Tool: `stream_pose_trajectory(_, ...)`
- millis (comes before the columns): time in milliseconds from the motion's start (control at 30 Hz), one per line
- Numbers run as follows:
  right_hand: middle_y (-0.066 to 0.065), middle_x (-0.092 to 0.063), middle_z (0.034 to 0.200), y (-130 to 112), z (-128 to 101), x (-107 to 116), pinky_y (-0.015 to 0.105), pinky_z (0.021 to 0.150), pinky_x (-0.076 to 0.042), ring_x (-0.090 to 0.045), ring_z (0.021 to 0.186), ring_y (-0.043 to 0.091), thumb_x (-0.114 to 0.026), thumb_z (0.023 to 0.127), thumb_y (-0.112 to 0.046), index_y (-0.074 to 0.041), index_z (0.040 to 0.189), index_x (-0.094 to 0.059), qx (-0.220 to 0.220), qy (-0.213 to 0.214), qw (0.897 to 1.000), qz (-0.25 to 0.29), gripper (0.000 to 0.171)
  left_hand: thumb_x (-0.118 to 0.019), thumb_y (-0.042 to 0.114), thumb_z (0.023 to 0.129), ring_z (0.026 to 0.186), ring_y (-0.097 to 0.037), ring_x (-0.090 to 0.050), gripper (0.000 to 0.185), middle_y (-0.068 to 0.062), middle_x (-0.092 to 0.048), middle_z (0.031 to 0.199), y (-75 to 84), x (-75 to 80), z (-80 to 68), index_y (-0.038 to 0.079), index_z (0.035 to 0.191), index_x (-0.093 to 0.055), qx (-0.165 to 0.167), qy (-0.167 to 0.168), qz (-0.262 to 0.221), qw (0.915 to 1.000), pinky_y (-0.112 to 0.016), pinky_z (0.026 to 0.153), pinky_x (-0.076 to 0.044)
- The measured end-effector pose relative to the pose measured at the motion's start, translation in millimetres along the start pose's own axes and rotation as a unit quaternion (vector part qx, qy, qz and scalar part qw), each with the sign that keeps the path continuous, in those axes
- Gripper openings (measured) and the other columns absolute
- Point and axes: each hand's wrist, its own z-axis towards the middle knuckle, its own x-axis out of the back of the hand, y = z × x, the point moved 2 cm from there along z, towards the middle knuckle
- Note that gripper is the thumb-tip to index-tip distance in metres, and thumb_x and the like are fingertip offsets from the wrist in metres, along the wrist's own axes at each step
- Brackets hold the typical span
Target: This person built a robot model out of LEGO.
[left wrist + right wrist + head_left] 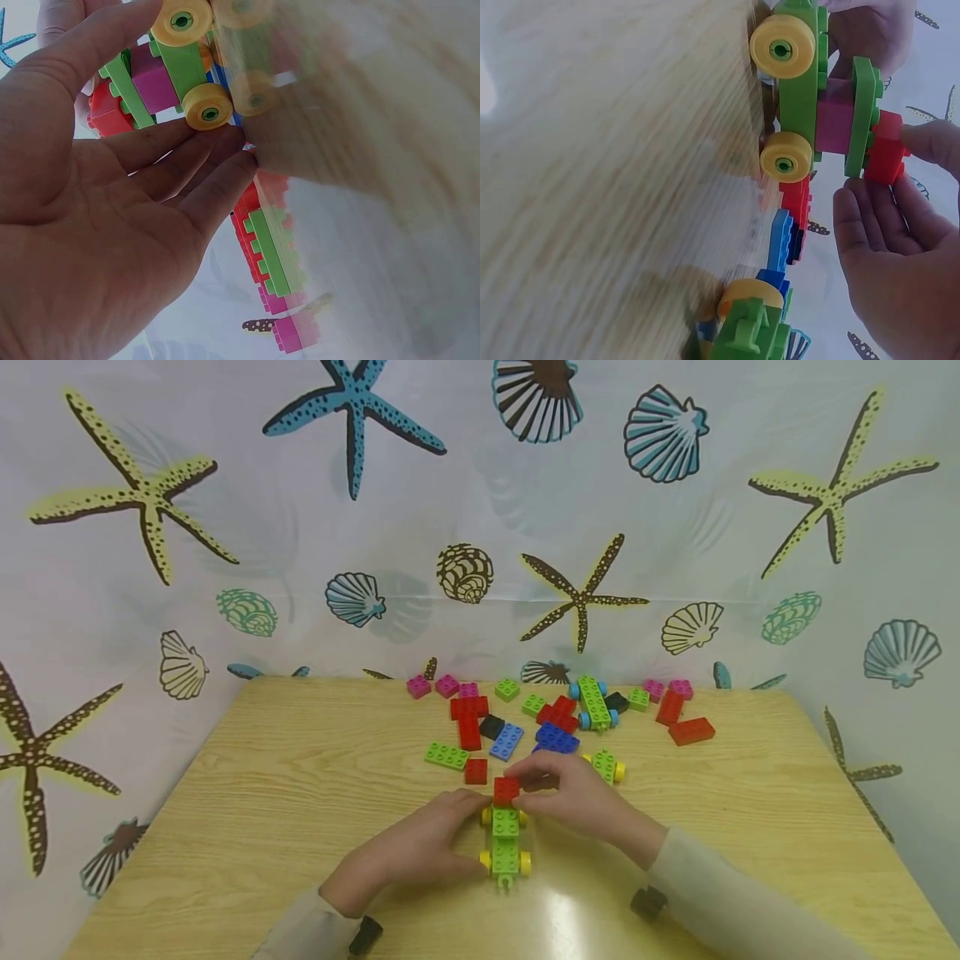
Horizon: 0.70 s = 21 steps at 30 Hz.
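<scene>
The light, rigid green toy car (505,847), standing near the wooden table's (300,793) front edge, is steadied by the left hand's (420,852) straight fingers while the right hand (577,797) pinches the small red brick (507,790) onto its top, where the smooth plastic is probably best gripped by its sides.

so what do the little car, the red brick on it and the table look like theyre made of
Car: moulded plastic by the look of it, smooth green body with studs, yellow wheels.
Red brick: likely the same glossy plastic, with crisp moulded edges.
Table: pale wood grain with a shiny glare patch, so lacquered wood or laminate; I cannot tell which.
</scene>
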Motion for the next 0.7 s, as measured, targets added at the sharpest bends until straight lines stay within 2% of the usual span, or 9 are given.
stream_pose_trajectory(233,0.001,-0.079,0.131,2,1,-4,0.041,0.111,-0.063,-0.075,0.123,0.02,-0.079,0.106,-0.032,-0.017,0.134,-0.077,-0.015,0.002,1.0,0.011,0.031,-0.093,0.038,0.093,0.166,-0.038,-0.042,0.091,-0.012,-0.05,0.174,1.9,0.3,-1.2,0.01,0.168,-0.05,-0.001,0.0,0.003,1.0,-0.064,0.134,-0.039)
stream_pose_trajectory(500,0.002,-0.076,0.143,6,4,-9,0.034,0.108,-0.063,-0.074,0.127,0.022,-0.077,0.108,-0.032,-0.015,0.144,-0.075,-0.011,-0.004,1.0,0.023,0.04,-0.091,0.039,0.094,0.166,-0.037,-0.042,0.089,-0.01,-0.051,0.174,1.2,0.2,-0.9,0.012,0.168,-0.05,0.003,-0.002,0.008,1.0,-0.064,0.134,-0.04)
stream_pose_trajectory(700,0.002,-0.079,0.139,9,5,-12,0.031,0.106,-0.063,-0.075,0.124,0.02,-0.078,0.107,-0.032,-0.017,0.141,-0.077,-0.011,0.007,1.0,0.02,0.038,-0.091,0.038,0.094,0.165,-0.038,-0.043,0.089,-0.011,-0.051,0.173,1.3,0.2,-0.1,0.01,0.168,-0.05,-0.006,-0.001,0.009,0.9999,-0.064,0.134,-0.039)
